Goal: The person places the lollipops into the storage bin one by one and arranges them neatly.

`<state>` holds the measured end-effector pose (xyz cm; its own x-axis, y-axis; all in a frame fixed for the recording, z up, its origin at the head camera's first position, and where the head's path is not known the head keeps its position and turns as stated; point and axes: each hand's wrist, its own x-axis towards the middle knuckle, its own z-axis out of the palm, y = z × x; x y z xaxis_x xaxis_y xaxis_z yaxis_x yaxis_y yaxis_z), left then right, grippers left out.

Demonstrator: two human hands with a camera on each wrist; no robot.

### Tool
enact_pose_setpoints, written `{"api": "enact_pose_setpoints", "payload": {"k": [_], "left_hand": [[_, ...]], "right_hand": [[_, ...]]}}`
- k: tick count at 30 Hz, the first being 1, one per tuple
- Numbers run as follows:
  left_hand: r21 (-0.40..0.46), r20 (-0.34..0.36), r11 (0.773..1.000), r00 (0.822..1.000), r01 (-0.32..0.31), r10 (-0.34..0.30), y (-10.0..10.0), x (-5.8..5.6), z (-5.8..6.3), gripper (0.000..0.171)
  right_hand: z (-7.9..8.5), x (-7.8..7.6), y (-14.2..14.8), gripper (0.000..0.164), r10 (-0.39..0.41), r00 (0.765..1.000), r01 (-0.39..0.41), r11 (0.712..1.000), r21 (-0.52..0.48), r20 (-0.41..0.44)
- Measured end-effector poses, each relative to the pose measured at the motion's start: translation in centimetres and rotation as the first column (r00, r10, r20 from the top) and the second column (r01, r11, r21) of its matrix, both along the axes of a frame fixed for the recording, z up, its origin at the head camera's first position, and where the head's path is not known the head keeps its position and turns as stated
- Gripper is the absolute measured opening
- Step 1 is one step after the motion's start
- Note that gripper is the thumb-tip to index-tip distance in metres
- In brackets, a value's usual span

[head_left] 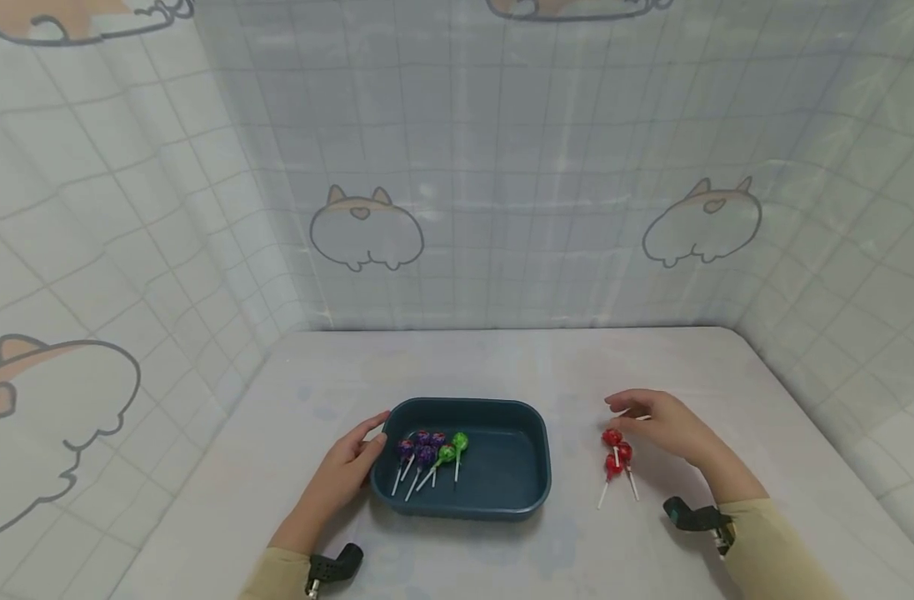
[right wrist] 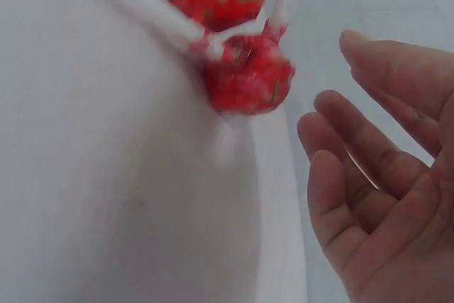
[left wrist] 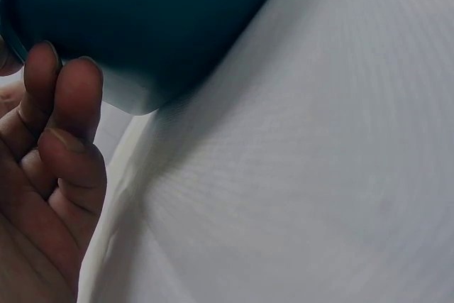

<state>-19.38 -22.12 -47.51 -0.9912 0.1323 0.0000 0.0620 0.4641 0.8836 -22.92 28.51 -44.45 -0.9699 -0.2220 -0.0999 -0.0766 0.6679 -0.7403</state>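
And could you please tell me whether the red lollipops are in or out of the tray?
Out: the head view shows the red lollipops lying on the white table, apart from the tray.

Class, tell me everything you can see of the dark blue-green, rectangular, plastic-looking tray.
The dark blue-green, rectangular, plastic-looking tray has rounded corners, raised walls and a smooth surface. It sits upright on the pale, flat-topped table, its long sides running across the head view. Purple-wrapped round lollipops and green-wrapped round lollipops, all white-sticked, lie toward its left side. The person's bare left hand grips its left end.
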Motion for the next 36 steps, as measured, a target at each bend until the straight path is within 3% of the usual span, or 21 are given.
{"api": "enact_pose_setpoints", "payload": {"k": [10,17,27,31,36], "left_hand": [[-0.008,-0.007,1.000,1.000,-0.002,0.001,0.0,-0.1,0.1,0.045],[-0.006,-0.001,1.000,1.000,-0.001,0.001,-0.1,-0.2,-0.1,0.044],[0.006,0.007,1.000,1.000,0.002,-0.003,-0.2,-0.3,-0.3,0.043],[0.008,0.010,1.000,1.000,0.002,-0.002,-0.1,-0.2,-0.4,0.046],[0.003,0.013,1.000,1.000,0.005,-0.005,-0.1,-0.1,-0.2,0.045]], "right_hand": [[-0.9,-0.1,0.3,0.040,0.013,0.998,-0.016,0.999,0.033,0.069],[-1.6,-0.1,-0.2,0.038,0.086,0.996,-0.088,0.994,0.059,0.030],[-1.7,-0.1,-0.9,0.034,0.093,0.995,-0.097,0.987,0.127,0.035],[-1.5,0.0,-0.8,0.031,0.082,0.996,-0.084,0.992,0.091,0.029],[-0.8,0.0,-0.4,0.029,0.062,0.997,-0.062,0.998,-0.013,-0.042]]}}
